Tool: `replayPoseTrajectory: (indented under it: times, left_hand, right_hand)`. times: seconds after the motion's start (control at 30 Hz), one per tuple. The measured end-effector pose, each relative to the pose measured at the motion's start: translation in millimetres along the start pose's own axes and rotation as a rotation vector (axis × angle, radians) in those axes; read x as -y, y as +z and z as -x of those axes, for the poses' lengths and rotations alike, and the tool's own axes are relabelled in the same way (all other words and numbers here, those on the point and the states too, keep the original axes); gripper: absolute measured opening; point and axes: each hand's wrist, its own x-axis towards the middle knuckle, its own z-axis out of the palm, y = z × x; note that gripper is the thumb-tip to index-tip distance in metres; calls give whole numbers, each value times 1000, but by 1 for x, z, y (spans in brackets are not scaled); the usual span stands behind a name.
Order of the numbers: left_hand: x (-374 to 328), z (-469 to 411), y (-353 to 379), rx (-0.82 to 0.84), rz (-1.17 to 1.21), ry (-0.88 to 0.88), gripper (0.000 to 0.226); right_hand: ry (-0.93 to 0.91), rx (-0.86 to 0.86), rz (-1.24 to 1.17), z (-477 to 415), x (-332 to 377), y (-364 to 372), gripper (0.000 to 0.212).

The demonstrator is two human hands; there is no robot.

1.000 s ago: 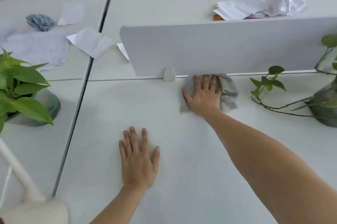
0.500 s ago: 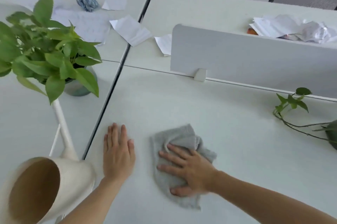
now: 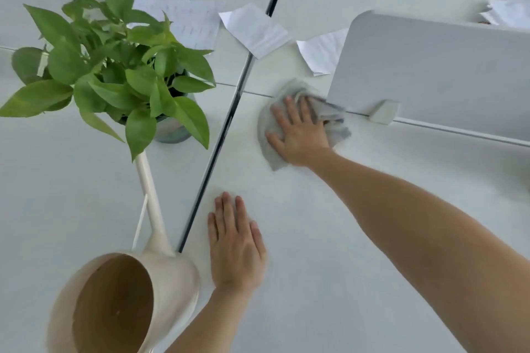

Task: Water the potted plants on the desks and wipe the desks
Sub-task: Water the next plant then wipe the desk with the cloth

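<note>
Grey cloth (image 3: 334, 118) under outstretched right hand (image 3: 298, 134), left hand (image 3: 235, 249) on desk (image 3: 344, 252); both grips flat, fingers (image 3: 291, 110) straight.

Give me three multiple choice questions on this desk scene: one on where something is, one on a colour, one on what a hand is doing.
1. Where does the watering can stand? A) near left, by the left hand B) on the floor C) on the papers
2. What colour is the cloth? A) red B) grey C) yellow
3. What is the right hand doing? A) gripping the can B) hanging idle C) pressing flat on the cloth
Answers: 1 A, its body sits beside the flat left hand; 2 B, grey against the white desk; 3 C, straight fingers lie spread over the cloth.
</note>
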Motion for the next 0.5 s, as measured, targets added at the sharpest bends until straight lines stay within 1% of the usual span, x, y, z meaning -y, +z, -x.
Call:
replayPoseTrajectory:
  times: [0.1,0.17,0.27,0.4,0.5]
  left_hand:
    - [0,0,-4,1,5,2,58]
    - [3,-1,-4,21,8,-1,59]
    - [3,-3,-4,56,24,-6,60]
    - [-3,-2,-6,96,39,-4,61]
    - [-7,0,-13,136,-18,3,50]
  right_hand:
    - [-175,25,33,68,3,15,75]
    - [-169,45,13,114,-5,27,75]
    - [6,2,-13,177,-41,41,73]
    - [257,-57,-53,274,-81,56,79]
    - [448,-28,-88,341,-95,67,75]
